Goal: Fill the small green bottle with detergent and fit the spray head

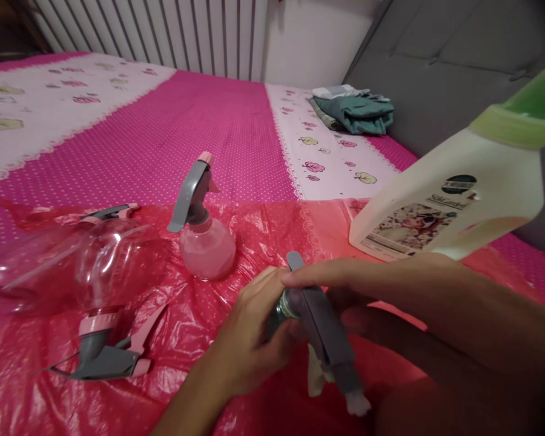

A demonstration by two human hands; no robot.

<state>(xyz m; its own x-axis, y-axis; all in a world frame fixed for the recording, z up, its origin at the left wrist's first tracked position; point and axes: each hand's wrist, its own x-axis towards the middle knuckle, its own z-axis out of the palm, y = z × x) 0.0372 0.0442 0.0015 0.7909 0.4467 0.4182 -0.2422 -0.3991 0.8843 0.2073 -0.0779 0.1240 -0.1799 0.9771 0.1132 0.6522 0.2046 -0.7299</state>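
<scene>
Low in the middle, my left hand (249, 342) is wrapped around a small bottle, mostly hidden, with a greenish neck (287, 304). A grey trigger sprayer head (329, 333) with a pale nozzle sits at that neck, pointing toward me. My right hand (386, 284) closes on this sprayer head from the right, its fingers partly hidden beneath. Just beyond my hands stands a round spray bottle (208, 249) holding pinkish liquid, topped by a grey and pink sprayer.
A large whitish bottle (440, 200) with a green cap leans at the right. Clear spray bottles (113, 260) lie at the left on red plastic sheeting (181, 357). The patterned bedspread (222, 121) extends behind. Folded cloths (356, 112) rest beside the grey headboard (445, 72).
</scene>
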